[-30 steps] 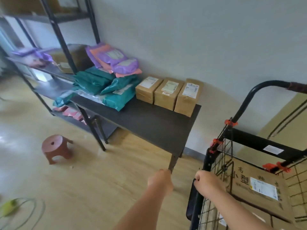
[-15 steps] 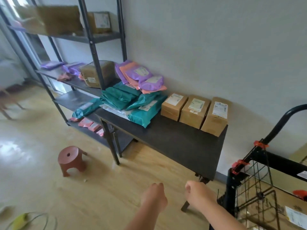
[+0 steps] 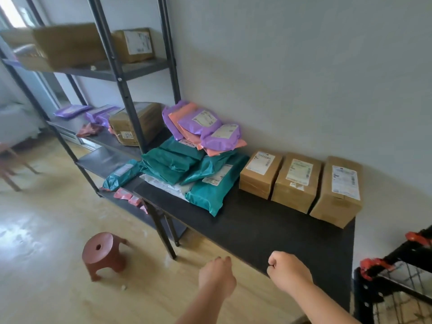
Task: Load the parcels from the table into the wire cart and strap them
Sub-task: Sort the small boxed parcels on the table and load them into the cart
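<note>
Black rectangular table (image 3: 268, 230) bears three brown cardboard boxes (image 3: 295, 183) (likely stiff, light; grip opposite sides). Left hand (image 3: 217, 274) and right hand (image 3: 287, 270): fisted, empty.

Room bright; soft daylight enters from window (image 3: 10, 10) at upper left, blown out to white. Pale glare patches on floor (image 3: 25, 232) at left. Wall (image 3: 304, 66) evenly lit; shadows weak, soft-edged. Left edge smeared, out of focus. Stool (image 3: 102, 253) slightly blurred. Shelf posts (image 3: 112, 54) lean and bow from wide-angle lens. Cart (image 3: 395, 286) at right edge blurry.
</note>
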Action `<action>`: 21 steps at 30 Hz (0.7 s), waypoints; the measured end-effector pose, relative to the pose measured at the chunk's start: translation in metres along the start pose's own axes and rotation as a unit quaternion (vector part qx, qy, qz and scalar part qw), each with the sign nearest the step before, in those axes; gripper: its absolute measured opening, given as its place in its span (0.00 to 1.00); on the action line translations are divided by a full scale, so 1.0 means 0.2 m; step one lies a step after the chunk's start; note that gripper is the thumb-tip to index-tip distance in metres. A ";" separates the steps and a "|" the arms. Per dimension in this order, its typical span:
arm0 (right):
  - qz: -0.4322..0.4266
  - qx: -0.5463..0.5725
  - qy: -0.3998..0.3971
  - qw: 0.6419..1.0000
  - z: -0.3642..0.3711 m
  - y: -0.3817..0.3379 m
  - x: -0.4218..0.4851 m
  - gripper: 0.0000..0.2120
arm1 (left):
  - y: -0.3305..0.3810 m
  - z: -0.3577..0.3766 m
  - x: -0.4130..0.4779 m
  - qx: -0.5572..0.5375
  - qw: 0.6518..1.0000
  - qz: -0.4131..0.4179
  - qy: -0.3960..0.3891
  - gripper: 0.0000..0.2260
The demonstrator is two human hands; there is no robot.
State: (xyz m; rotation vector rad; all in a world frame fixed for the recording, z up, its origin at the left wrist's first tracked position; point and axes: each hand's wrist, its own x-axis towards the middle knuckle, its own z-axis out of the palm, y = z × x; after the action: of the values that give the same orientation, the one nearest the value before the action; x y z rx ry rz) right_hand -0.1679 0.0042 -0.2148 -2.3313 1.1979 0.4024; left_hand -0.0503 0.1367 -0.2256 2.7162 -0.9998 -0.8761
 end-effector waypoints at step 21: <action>0.052 0.041 0.144 0.987 -0.54 -0.27 0.82 0.05 | 0.29 -0.65 1.00 -0.041 0.990 0.102 0.090 0.19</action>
State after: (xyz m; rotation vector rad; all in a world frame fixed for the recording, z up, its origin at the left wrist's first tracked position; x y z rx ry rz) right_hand -0.0250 -0.1383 -0.1851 -2.3166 1.4459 0.0473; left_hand 0.1127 -0.0434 -0.1970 2.5148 -1.1497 -0.6095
